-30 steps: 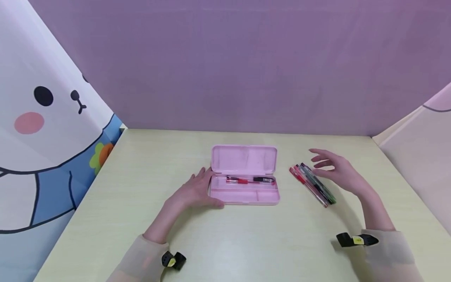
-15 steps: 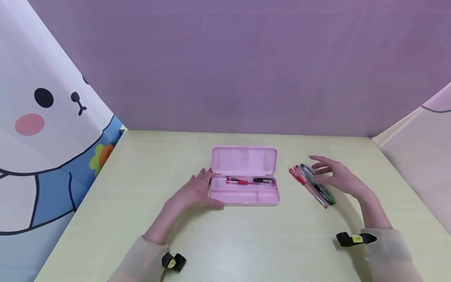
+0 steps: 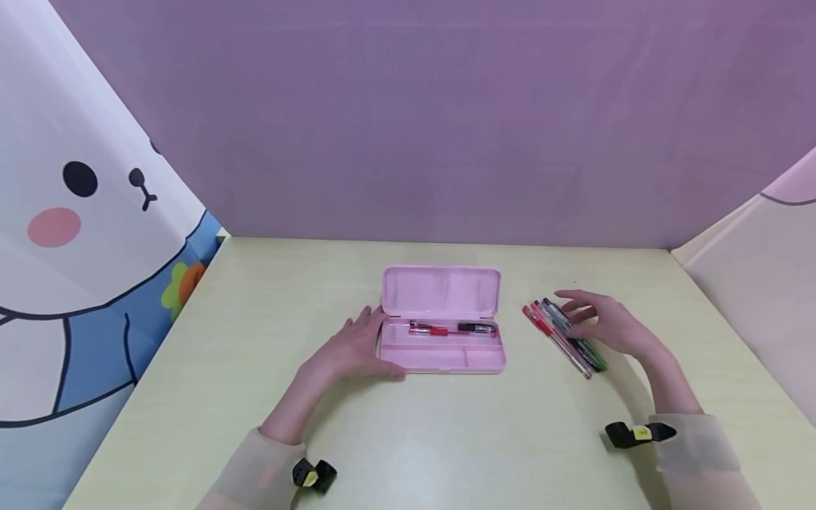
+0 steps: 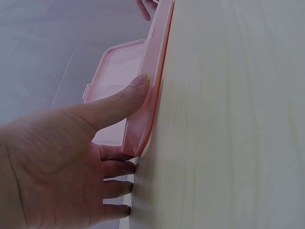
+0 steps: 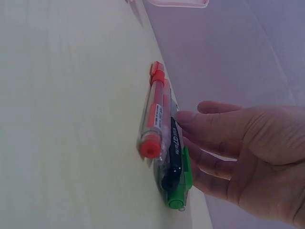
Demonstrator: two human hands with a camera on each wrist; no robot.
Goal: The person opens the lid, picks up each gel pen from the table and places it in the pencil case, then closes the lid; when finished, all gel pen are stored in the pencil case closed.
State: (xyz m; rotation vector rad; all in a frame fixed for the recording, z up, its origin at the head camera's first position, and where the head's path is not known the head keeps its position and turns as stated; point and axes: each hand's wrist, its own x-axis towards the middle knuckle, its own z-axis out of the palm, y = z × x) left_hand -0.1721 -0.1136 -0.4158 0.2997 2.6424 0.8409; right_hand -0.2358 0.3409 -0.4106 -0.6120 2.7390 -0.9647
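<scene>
A pink pencil case [image 3: 423,360] lies with its lid [image 3: 441,291] raised. Inside its back compartment are a red pen [image 3: 438,331] and a black-capped pen [image 3: 476,328]. At its left end is my left hand [image 3: 353,347], thumb against the front wall and fingers extended by the left side; the left wrist view shows the thumb [image 4: 119,102] on the wall. My right hand [image 3: 608,324] hovers over a bundle of pens, its thumb at a black pen [image 5: 174,152] and its fingers behind a green-ended pen [image 5: 177,199]. A red pen [image 5: 155,114] lies alongside.
The pale wooden table [image 3: 472,439] carries everything. A purple cloth wall [image 3: 446,127] rises behind it, and a cartoon-printed cloth [image 3: 115,248] hangs on the left. A small black camera is strapped at each wrist.
My right hand has come down and slightly left, its thumb nearing the pens. My left hand stays by the pencil case.
</scene>
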